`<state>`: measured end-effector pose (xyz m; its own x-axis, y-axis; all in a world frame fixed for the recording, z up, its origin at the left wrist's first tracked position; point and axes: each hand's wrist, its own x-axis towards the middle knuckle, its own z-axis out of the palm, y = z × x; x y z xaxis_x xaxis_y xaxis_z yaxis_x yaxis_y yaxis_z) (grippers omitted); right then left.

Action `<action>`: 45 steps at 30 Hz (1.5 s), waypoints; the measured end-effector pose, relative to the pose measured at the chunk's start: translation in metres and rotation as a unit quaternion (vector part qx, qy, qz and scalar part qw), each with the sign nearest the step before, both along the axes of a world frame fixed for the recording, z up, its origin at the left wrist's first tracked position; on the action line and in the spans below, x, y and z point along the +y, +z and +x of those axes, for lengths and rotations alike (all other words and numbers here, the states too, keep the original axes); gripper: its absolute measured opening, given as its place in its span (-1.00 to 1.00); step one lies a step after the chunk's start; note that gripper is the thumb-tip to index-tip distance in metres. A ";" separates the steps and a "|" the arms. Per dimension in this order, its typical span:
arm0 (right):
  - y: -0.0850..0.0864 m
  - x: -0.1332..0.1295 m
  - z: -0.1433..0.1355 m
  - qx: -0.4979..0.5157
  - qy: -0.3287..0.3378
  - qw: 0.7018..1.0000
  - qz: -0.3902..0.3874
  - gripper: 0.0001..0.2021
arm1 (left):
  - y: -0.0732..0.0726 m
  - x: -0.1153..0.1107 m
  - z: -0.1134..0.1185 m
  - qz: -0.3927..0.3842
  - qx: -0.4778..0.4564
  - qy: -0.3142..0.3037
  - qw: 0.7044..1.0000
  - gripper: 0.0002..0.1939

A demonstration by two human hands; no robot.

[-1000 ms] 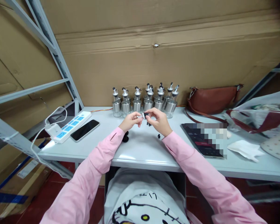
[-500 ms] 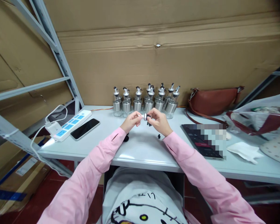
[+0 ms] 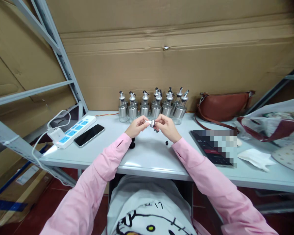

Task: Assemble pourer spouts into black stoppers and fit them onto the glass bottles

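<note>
Between my two hands is a silver pour spout point(image 3: 152, 123) with a dark stopper end pointing right. My left hand point(image 3: 137, 126) pinches its narrow silver tip. My right hand point(image 3: 167, 127) grips the stopper end, whose far part is hidden by the fingers. Small black pieces point(image 3: 156, 130) show on the table just under the right fingers. Another small black part point(image 3: 167, 143) lies by my right wrist. Round black caps point(image 3: 132, 145) lie beside my left wrist, partly covered by the sleeve.
Several glass-and-steel oil bottles point(image 3: 144, 109) with spouts stand in rows behind my hands. To the left are a phone point(image 3: 89, 135) and a power strip point(image 3: 75, 131). On the right lie a tablet point(image 3: 210, 148), a brown bag point(image 3: 226, 107), a tissue point(image 3: 256, 159) and a plastic bag point(image 3: 281, 127).
The spout has turned slightly in my fingers, so more of its silver round collar faces me. Both hands stay in nearly the same place.
</note>
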<state>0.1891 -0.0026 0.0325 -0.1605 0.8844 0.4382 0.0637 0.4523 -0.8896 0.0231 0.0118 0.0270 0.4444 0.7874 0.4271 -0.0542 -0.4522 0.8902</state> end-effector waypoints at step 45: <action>-0.016 0.026 0.030 -0.511 -0.152 0.846 -0.032 -0.79 | -0.013 -0.001 0.009 0.181 0.010 0.171 0.968 -0.84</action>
